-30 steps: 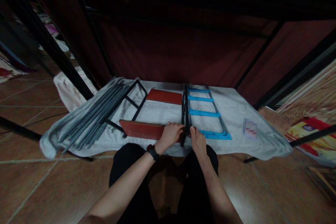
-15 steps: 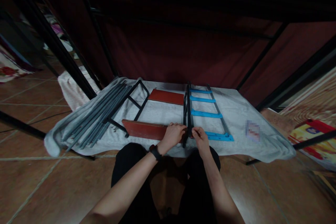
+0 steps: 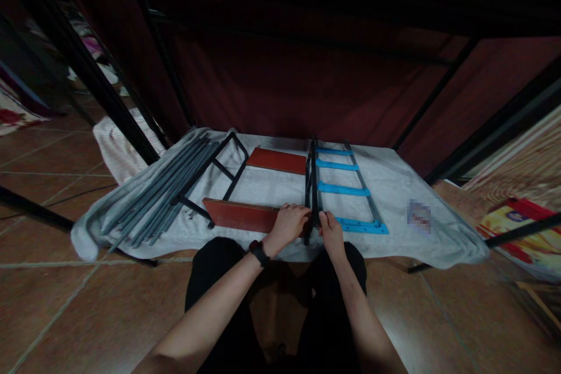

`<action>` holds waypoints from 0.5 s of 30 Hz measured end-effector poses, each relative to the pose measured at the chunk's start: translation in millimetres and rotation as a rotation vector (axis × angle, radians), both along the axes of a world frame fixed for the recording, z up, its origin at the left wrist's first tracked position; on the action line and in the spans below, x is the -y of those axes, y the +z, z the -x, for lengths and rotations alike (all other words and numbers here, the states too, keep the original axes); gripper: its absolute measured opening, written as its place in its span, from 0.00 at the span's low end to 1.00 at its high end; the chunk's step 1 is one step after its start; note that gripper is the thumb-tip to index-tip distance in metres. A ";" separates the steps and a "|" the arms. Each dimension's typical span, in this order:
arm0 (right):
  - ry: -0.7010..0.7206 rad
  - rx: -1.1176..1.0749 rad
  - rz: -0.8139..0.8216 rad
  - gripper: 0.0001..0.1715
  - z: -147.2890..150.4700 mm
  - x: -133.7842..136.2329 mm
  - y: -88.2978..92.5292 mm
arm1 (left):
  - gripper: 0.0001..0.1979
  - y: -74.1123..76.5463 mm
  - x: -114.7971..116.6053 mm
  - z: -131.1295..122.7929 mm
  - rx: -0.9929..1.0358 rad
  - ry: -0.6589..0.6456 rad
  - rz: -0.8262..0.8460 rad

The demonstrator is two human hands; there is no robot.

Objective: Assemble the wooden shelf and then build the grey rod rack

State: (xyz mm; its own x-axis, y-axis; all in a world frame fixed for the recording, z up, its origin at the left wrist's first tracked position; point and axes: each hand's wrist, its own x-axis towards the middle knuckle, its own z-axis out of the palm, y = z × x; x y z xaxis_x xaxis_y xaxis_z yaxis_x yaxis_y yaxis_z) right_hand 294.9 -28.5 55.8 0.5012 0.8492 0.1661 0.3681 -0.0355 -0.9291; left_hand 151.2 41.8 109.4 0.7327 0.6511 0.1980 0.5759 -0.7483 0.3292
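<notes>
Upright black metal frame (image 3: 314,187) | left hand (image 3: 289,223) curled round red-brown board (image 3: 241,214); right hand (image 3: 332,234) at frame, grip unclear | apparently joining; calls for steady bracing

A grey cloth (image 3: 385,181) covers the counter (image 3: 419,269), bearing grey rods (image 3: 175,178), black frames (image 3: 222,170) with reddish boards (image 3: 276,161) between, a blue-barred rack (image 3: 343,189) and one pixelated item (image 3: 419,217).

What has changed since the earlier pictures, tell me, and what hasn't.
The right hand has shifted slightly: its fingers, more arched a moment ago, are curled closer together beside the black frame between the hands. No grasp or release shows. The left hand stays by the near red board; the blue slats and grey tubes lie as before.
</notes>
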 end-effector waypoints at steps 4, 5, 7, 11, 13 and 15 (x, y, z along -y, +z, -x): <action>-0.053 -0.011 0.037 0.32 0.0 1.5 -0.2 | 0.13 -1.7 -0.8 -0.2 -0.015 0.009 -0.003; -0.042 -0.048 0.005 0.31 -0.3 1.4 -0.6 | 0.13 -1.8 -0.9 -0.3 -0.020 0.008 -0.003; -0.005 -0.083 -0.053 0.29 -0.8 0.7 -1.9 | 0.13 -1.7 -1.1 -0.6 -0.020 0.003 -0.003; -0.028 0.105 0.005 0.27 -1.4 0.2 -3.0 | 0.13 -0.8 -1.6 -1.0 -0.015 0.005 0.016; -0.056 0.129 0.044 0.28 -1.6 1.2 -2.5 | 0.13 -1.0 -1.8 -1.0 -0.017 0.005 0.026; -0.049 0.045 0.012 0.27 -1.5 1.8 -2.0 | 0.13 -1.8 -1.8 -0.8 -0.009 -0.002 0.021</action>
State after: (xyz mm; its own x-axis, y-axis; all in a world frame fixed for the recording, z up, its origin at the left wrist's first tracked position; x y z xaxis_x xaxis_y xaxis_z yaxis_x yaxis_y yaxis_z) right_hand 296.4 -30.3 53.8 0.5345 0.8260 0.1791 0.4072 -0.0660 -0.9109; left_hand 152.0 43.6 107.6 0.7359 0.6535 0.1771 0.5775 -0.7424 0.3397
